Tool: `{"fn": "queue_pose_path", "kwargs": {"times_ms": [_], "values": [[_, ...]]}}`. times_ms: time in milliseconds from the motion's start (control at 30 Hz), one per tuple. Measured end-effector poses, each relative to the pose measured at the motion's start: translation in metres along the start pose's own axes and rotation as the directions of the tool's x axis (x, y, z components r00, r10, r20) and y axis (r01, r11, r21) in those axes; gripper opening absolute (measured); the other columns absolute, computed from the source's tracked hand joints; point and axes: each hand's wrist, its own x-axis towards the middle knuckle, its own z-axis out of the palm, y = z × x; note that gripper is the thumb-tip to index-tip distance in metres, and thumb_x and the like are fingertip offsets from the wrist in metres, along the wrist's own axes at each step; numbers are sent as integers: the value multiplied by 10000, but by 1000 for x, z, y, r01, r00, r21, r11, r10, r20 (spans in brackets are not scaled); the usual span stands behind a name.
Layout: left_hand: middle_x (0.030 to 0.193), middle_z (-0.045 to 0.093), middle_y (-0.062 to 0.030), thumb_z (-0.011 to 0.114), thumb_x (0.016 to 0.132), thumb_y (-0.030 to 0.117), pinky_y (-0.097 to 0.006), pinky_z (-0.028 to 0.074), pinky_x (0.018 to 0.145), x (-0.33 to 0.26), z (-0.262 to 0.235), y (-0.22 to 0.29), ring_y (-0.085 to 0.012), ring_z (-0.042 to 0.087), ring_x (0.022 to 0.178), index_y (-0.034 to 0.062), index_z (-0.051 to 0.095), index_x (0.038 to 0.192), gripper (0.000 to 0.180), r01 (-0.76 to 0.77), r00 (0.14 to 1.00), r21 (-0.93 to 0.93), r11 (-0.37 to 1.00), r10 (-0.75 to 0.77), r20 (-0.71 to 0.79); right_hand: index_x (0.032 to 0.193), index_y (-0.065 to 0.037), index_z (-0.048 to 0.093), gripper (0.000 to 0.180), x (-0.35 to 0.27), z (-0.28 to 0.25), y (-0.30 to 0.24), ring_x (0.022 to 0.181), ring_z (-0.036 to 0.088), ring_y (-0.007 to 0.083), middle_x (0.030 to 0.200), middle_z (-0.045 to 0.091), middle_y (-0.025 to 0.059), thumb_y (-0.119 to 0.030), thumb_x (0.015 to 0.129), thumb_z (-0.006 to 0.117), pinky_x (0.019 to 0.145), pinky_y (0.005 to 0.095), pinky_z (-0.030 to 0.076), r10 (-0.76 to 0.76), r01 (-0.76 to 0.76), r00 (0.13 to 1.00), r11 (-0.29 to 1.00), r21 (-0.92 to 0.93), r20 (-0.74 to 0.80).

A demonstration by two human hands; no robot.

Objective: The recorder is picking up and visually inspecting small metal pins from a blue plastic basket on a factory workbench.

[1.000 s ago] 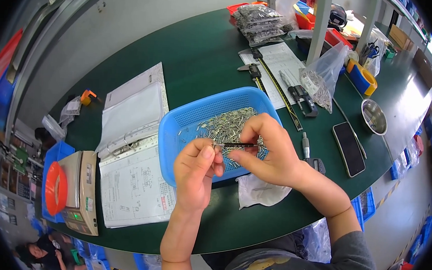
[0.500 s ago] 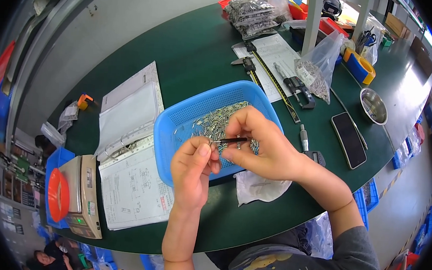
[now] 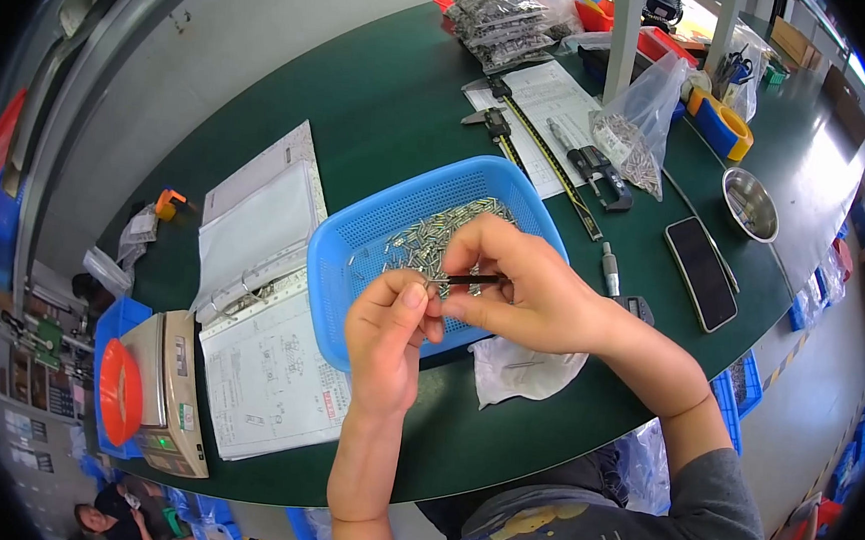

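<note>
- Right hand (image 3: 541,298): thumb and forefinger pinched shut on a thin black rod-like tool (image 3: 472,279), lying roughly level, tip pointing toward the left hand.
- Left hand (image 3: 388,332): fingertips (image 3: 413,294) closed on a small metal pin (image 3: 438,286) right at the tool's tip. Cannot tell whether tool and pin touch; too small.
- Both hands are held just above the near edge of the blue perforated basket (image 3: 354,239), not resting on it.
- Directly behind the fingers: a pile of small silvery pins (image 3: 435,238) loose on the basket floor, spread over the middle. Judging by that pile, most parts are not yet handled; one piece is in work now.
- No separate heap of finished pieces visible near the hands, so done count can't be read off.
- Under the right wrist: a crumpled clear plastic bag (image 3: 521,369) on the green table (image 3: 384,96).
- Right of the fingers: a caliper (image 3: 600,166), a steel ruler (image 3: 550,163), a dark phone (image 3: 701,272), a metal bowl (image 3: 750,202).
- Left of the fingers: an open ring binder with drawings (image 3: 256,288); beyond it a weighing scale (image 3: 158,391).
- Far behind: a bag of more silvery parts (image 3: 634,144).
</note>
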Motion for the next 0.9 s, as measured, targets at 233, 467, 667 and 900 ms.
{"fn": "queue_pose_path", "kwargs": {"times_ms": [233,467,667,900], "values": [[741,555,-30,555,858,164,-205,410,569,0,10,-2,-84,498,621,15,556,849,149,30,999,49,998,-28,-27,964,-32,498,120,-4,2,6,708,515,120,791,519,39,-74,853,521,601,244,421,-106,106,989,994,-9,-107],[752,557,-28,567,857,205,-200,403,560,3,-3,1,-86,493,613,33,549,860,173,50,999,-26,998,-50,16,975,-17,447,109,2,5,-1,649,412,38,722,444,-13,-43,869,458,573,174,348,14,-16,1000,995,96,15],[742,551,-6,561,860,192,-185,404,560,7,0,2,-52,479,602,42,550,844,151,45,997,-25,999,-43,56,874,-30,479,135,5,7,5,609,359,17,715,416,-42,-163,892,457,528,163,276,-126,127,987,992,7,-99],[719,526,6,560,861,156,-174,394,529,7,4,-9,-45,469,591,32,548,848,125,11,998,-118,993,-4,60,808,-43,485,229,0,1,11,524,293,21,656,403,-49,-230,921,417,465,181,227,-51,45,997,995,-88,-66]]}}
